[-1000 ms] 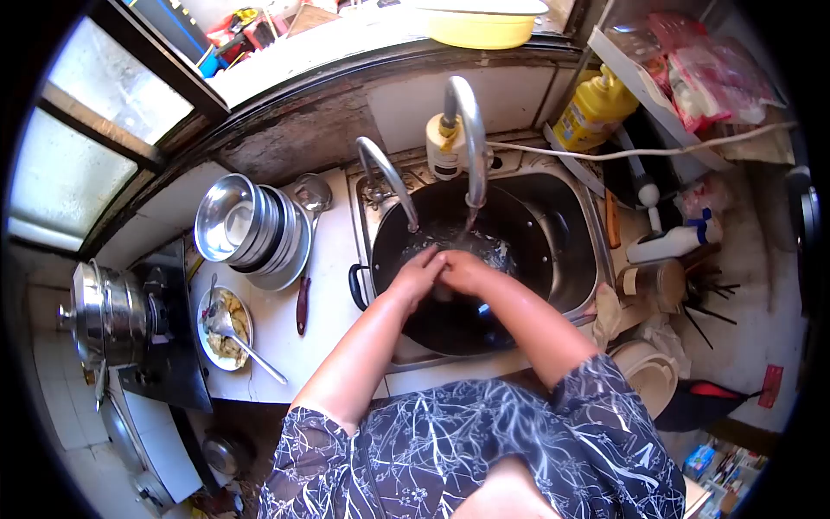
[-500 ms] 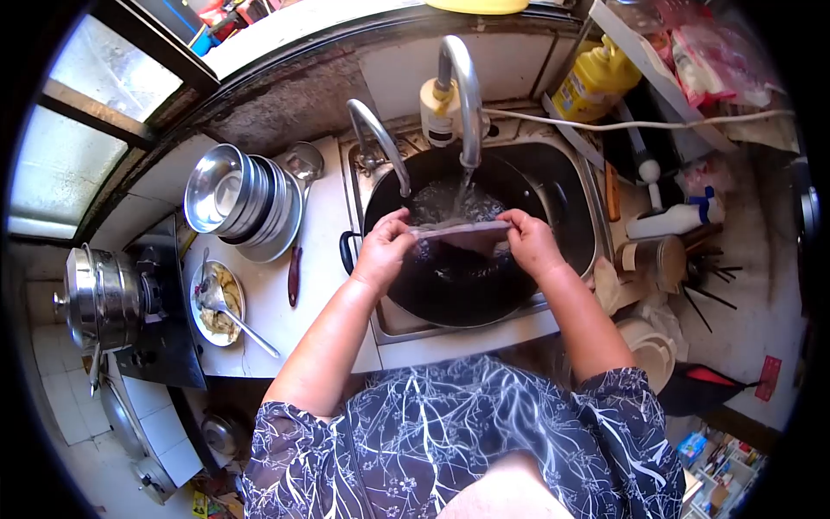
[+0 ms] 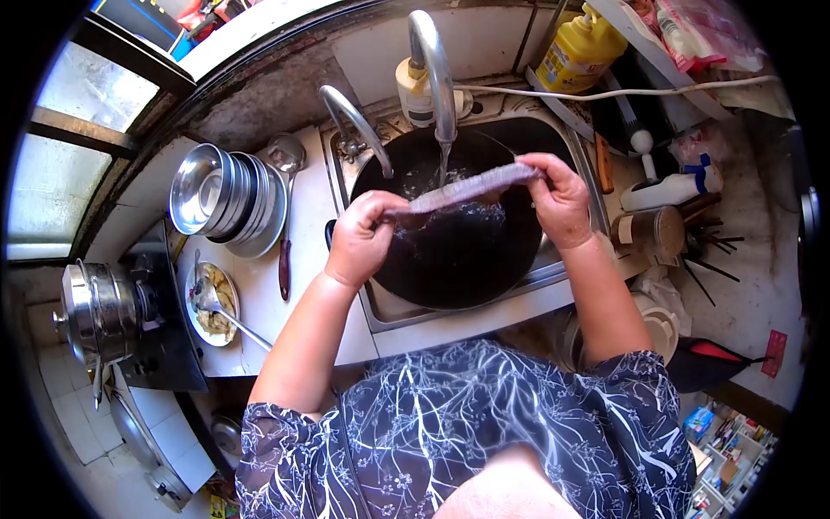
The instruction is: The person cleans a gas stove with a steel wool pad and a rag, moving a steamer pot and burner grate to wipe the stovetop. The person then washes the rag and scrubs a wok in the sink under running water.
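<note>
My left hand (image 3: 361,238) pinches one end of a greyish-purple dishcloth (image 3: 475,187). The fingers of my right hand (image 3: 560,199) grip its other end, a little higher, so the cloth hangs stretched and slanted between them. Beneath it, a large dark wok (image 3: 458,281) sits in the metal sink (image 3: 389,318), with rippling water inside. A thin stream runs from the tall curved faucet (image 3: 432,69) just behind the cloth. Whether the cloth touches the stream, I cannot tell.
Stacked metal bowls (image 3: 203,190), a ladle (image 3: 285,251) and a plate of food (image 3: 226,324) with a spoon stand left of the sink. Rightward are a yellow jug (image 3: 579,52), a white bottle (image 3: 670,192) and a jar (image 3: 653,235). A steamer pot (image 3: 95,311) stands far left.
Both hands have risen away from the water with the cloth. They are farther apart, my right hand now higher than my left, and the cloth is tilted. The view has shifted slightly.
</note>
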The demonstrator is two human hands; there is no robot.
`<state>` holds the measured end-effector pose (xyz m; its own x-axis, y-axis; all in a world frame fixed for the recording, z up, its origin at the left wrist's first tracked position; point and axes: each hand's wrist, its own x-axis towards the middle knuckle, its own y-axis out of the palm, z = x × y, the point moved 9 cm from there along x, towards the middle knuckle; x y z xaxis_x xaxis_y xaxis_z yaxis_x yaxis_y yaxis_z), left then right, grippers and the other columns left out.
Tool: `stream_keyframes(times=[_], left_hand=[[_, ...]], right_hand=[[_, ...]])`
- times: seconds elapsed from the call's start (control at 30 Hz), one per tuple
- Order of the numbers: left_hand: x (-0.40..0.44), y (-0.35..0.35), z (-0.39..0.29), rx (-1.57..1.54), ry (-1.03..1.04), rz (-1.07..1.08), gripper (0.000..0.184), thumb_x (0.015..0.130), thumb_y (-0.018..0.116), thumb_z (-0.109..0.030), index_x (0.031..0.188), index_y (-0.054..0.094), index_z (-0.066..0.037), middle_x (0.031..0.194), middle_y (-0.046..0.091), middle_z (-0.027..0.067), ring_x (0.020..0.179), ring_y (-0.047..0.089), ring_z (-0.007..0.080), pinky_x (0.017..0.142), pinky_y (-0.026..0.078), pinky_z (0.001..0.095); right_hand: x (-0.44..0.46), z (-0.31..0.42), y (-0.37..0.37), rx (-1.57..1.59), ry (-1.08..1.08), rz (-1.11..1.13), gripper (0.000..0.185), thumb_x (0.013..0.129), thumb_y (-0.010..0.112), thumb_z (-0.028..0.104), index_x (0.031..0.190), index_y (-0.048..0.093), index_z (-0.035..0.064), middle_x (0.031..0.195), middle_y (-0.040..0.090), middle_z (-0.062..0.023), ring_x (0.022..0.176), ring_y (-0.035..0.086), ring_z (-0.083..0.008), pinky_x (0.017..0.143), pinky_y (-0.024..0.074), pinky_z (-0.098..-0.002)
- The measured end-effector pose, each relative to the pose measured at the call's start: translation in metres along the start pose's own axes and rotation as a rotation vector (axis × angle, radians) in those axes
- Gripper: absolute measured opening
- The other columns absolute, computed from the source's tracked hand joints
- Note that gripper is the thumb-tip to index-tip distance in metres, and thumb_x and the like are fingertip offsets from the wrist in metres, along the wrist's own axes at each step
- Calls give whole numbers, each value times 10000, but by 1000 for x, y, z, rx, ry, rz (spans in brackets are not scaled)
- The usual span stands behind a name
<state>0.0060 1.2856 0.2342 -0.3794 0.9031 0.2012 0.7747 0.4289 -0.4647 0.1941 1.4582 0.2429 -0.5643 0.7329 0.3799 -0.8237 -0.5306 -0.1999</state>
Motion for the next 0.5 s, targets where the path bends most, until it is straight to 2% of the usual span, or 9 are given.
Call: stream_keyframes(times=[0.03, 0.1, 0.17, 0.23, 0.3, 0.33, 0.4, 0.43, 0.5], left_hand=[[-5, -2, 0, 6, 19, -47, 214, 749, 505, 129, 855, 618, -18, 874, 615, 82, 822, 596, 181, 760, 468, 260], [-16, 13, 36, 108, -152, 29, 253, 741, 486, 119, 917, 618, -8, 904, 630, 96, 860, 606, 194, 797, 465, 265], [-35, 47, 93, 50, -472, 227, 315, 746, 500, 95, 1018, 614, -18, 997, 626, 117, 937, 593, 186, 839, 453, 269], [-50, 67, 140, 19, -644, 241, 533, 755, 557, 26, 1272, 466, -62, 1181, 547, 140, 1061, 532, 196, 884, 436, 293], [-56, 67, 119, -138, -1086, 161, 641, 799, 567, -67, 1379, 302, -132, 1318, 427, 158, 1204, 420, 264, 918, 417, 437], [-54, 73, 120, -134, -1085, 165, 641, 799, 567, -67, 1379, 302, -132, 1318, 427, 158, 1204, 420, 264, 918, 417, 437], [-74, 85, 136, -409, -1380, -2, 701, 844, 570, -194, 1420, 171, -212, 1405, 293, 169, 1261, 316, 335, 872, 383, 602], [-74, 89, 145, -405, -1380, -2, 701, 844, 570, -194, 1420, 171, -212, 1405, 293, 169, 1261, 316, 335, 872, 383, 602], [-78, 111, 163, -722, -1446, -72, 745, 855, 578, -265, 1425, 99, -270, 1439, 223, 157, 1272, 262, 363, 820, 357, 678]], right_hand=[[-5, -4, -4, -1, 2, -3, 163, 794, 556, -28, 941, 614, 15, 869, 629, -87, 795, 600, -162, 750, 462, -233], [-34, -64, 25, -251, 448, 471, 174, 762, 582, 8, 929, 630, 25, 889, 634, -101, 830, 612, -199, 766, 474, -271], [-53, -99, 46, -435, 361, 717, 310, 718, 580, 80, 1022, 639, 55, 1046, 593, -163, 990, 565, -308, 871, 451, -339], [-48, -131, 60, -487, 371, 638, 474, 711, 588, 117, 1182, 551, 81, 1169, 516, -188, 1069, 521, -317, 927, 420, -349], [-36, -154, 73, -532, 519, 492, 530, 724, 586, 134, 1244, 487, 100, 1220, 475, -190, 1104, 498, -324, 941, 410, -361], [-34, -164, 71, -576, 663, 348, 591, 737, 584, 151, 1305, 423, 118, 1271, 435, -193, 1139, 476, -331, 956, 400, -372], [-42, -167, 93, -657, 831, 360, 614, 751, 578, 152, 1332, 379, 130, 1326, 378, -188, 1167, 454, -331, 962, 393, -385], [-55, -171, 100, -742, 999, 378, 639, 765, 572, 154, 1358, 334, 142, 1381, 321, -184, 1195, 432, -331, 968, 386, -398], [-82, -181, 141, -683, 960, 444, 507, 787, 566, 156, 1281, 452, 137, 1309, 429, -199, 1120, 501, -336, 919, 431, -394]])
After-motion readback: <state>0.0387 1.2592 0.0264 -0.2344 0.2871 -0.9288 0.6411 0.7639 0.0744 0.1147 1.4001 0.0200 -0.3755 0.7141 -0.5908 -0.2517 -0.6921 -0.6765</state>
